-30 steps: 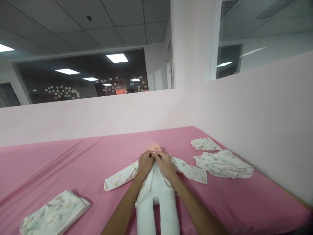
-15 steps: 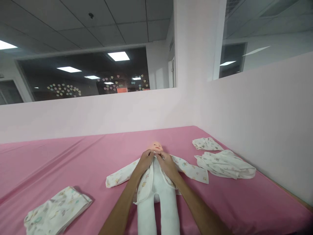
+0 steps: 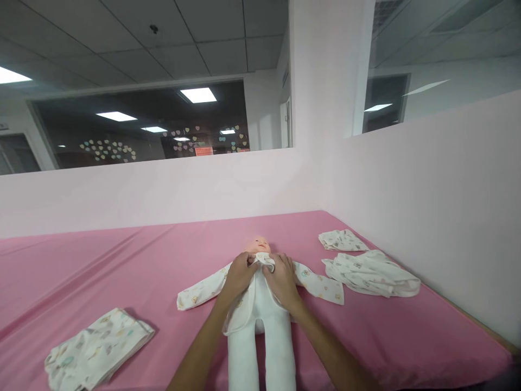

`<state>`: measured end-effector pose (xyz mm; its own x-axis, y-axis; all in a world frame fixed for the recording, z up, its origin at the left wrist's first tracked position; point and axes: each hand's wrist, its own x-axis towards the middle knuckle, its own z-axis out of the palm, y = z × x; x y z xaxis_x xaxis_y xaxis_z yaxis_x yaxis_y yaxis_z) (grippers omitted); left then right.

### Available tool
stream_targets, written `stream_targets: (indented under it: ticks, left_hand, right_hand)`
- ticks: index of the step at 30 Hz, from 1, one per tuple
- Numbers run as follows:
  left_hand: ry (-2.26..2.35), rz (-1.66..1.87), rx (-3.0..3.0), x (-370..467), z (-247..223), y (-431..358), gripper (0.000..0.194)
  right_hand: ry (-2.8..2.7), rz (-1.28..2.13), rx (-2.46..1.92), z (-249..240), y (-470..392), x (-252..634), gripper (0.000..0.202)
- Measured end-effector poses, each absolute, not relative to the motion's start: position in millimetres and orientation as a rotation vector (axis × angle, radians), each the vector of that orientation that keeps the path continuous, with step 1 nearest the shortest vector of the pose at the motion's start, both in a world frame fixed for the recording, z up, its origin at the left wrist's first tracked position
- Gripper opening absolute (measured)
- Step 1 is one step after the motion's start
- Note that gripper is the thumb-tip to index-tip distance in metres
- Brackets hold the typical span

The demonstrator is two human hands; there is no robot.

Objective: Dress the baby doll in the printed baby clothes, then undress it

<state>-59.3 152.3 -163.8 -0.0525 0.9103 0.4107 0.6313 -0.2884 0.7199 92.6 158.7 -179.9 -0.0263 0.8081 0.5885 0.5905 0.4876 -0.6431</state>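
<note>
A baby doll (image 3: pixel 260 347) with a white cloth body lies on its back, head away from me. It wears a patterned baby jacket (image 3: pixel 203 288) that hangs apart at the front, both sleeves spread sideways. At the neckline, my left hand (image 3: pixel 241 274) pinches the jacket's edge on the left. My right hand (image 3: pixel 281 277) is closed on the opposite edge, where a white loop of trim shows by the fingers. Both hands rest close together on the doll's upper chest, just below its face. Part of the collar is hidden behind the fingers.
A pink sheet (image 3: pixel 134 271) covers the surface. Folded patterned clothing (image 3: pixel 97 347) lies at the front left. Another folded garment (image 3: pixel 342 240) and a looser one (image 3: pixel 372 274) lie at the right, near the white wall (image 3: pixel 427 206). Windows rise above the walls.
My hands have moved slightly down from the doll's chin and a little apart. The white trim at the neckline now shows between them, and more of the doll's face is visible.
</note>
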Motion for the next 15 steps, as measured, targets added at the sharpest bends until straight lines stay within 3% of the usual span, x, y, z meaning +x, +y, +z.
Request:
stream_targets:
  ticks: [3, 7, 15]
  left_hand:
    - [1.789, 1.219, 1.953, -59.4, -163.3, 133.5, 0.007]
    - [1.862, 1.177, 2.006, -53.2, -160.3, 120.2, 0.021]
    - [1.954, 1.262, 2.097, -40.5, -159.9, 107.8, 0.027]
  right_hand:
    - [-1.699, 0.201, -1.312, -180.8, 146.6, 97.5, 0.017]
    - [-1.663, 0.360, -1.252, -175.0, 142.0, 100.5, 0.013]
    - [-1.485, 0.769, -1.006, -163.8, 138.9, 95.5, 0.020]
